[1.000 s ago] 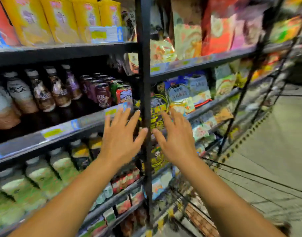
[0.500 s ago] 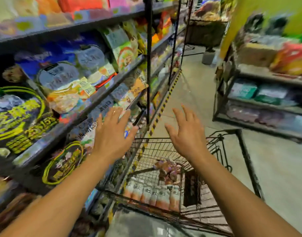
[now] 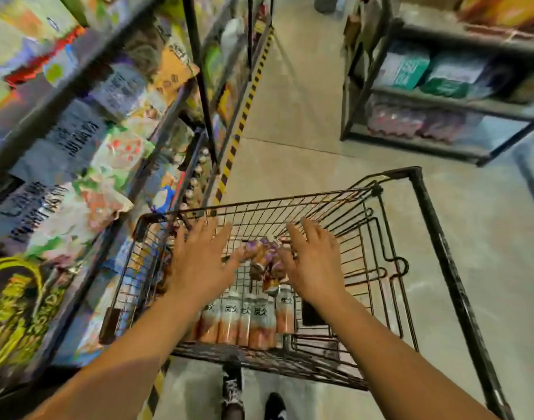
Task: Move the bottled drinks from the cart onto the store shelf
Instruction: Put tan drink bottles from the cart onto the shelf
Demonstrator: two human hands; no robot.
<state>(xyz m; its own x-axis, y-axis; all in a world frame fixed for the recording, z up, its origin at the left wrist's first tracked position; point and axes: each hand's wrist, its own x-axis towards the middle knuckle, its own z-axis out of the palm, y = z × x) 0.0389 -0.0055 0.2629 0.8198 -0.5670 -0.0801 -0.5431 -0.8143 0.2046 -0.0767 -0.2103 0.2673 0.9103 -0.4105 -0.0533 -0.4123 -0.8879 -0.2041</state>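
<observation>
Both hands [image 3: 199,262] [image 3: 314,265] partly hide bottles [image 3: 247,319]; cart [image 3: 435,237].

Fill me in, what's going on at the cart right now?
A person stands at a wire shopping cart in a store aisle, reaching into it with both hands. The left hand and right hand are open, fingers spread, holding nothing. Between them lies a pile of small purple and orange packets. A row of bottled drinks stands upright at the near end of the basket, not yet picked up. The stocked store shelf runs along the person's left.
</observation>
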